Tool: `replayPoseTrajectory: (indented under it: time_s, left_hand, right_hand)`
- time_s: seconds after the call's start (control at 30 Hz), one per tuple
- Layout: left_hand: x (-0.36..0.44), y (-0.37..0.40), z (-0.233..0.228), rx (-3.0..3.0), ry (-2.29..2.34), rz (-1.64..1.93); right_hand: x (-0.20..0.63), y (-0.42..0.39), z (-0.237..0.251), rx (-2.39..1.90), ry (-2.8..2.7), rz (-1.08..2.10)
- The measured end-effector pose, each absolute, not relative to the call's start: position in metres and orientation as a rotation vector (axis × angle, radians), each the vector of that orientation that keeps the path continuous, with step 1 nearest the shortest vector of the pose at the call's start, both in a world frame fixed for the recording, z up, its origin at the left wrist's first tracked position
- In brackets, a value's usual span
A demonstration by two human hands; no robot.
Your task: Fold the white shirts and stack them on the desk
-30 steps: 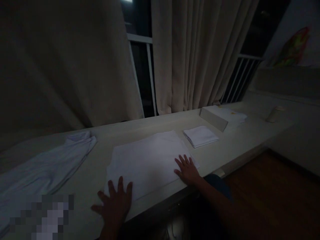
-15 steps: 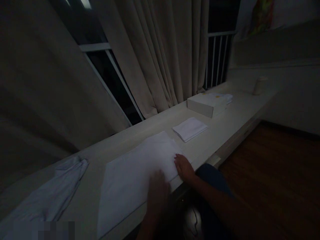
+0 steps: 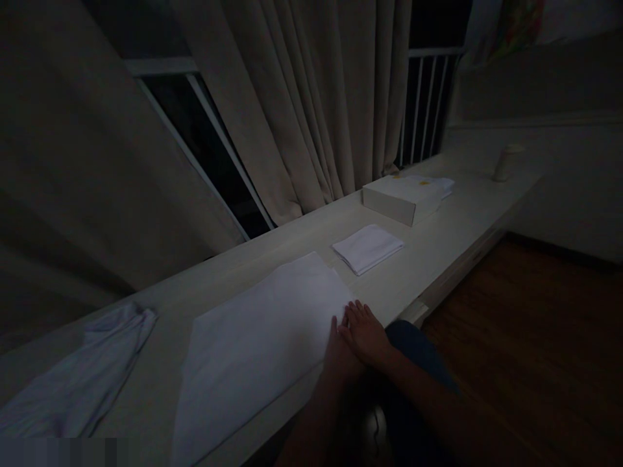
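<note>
A white cloth (image 3: pixel 263 337) lies spread flat on the long pale counter, smooth over most of its surface. At its right near corner my right hand (image 3: pixel 368 335) rests with fingers stretched out over the edge. Close against it is my left hand (image 3: pixel 342 353), also on the cloth's right edge, with its fingers extended and partly hidden by the right hand. Just beyond the hands lies a smaller folded white cloth (image 3: pixel 368 248). A crumpled light-coloured cloth (image 3: pixel 92 370) sits on the left part of the counter.
Farther right on the counter (image 3: pixel 438 237) stands a white box (image 3: pixel 389 204) with white items behind it, then a pale cup (image 3: pixel 507 163). Long beige curtains (image 3: pixel 331 97) hang along the window side. My knee (image 3: pixel 421 350) is close to the counter's front edge.
My left hand has slid right across the spread cloth to meet my right hand at the right edge. The right hand stays nearly in place. The view has shifted slightly.
</note>
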State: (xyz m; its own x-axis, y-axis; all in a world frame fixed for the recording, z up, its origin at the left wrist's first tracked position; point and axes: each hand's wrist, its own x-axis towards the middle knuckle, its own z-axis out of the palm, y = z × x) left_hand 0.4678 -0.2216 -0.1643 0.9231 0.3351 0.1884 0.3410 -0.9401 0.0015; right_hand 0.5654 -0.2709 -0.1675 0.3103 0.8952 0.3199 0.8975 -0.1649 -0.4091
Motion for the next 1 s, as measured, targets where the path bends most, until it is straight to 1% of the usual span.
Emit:
replayPoseTrajectory:
  time_s: [0.23, 0.37, 0.5, 0.63, 1.0]
  left_hand:
    - [0.468, -0.221, -0.153, -3.184, -0.584, -0.332]
    - [0.463, -0.22, -0.148, -3.205, -0.559, -0.362]
    - [0.461, -0.218, -0.155, -3.238, -0.579, -0.294]
    - [0.46, -0.216, -0.159, -3.253, -0.618, -0.261]
    - [0.455, -0.215, -0.147, -3.292, -0.626, -0.298]
  right_hand:
    - [0.584, -0.239, -0.162, -2.132, -1.736, 0.106]
    - [0.597, -0.199, -0.162, -2.181, -1.8, 0.139]
    - [0.606, -0.152, -0.166, -2.251, -1.84, 0.205]
    - [0.615, -0.108, -0.169, -2.274, -1.859, 0.194]
    - [0.635, -0.007, -0.164, -2.371, -1.846, 0.155]
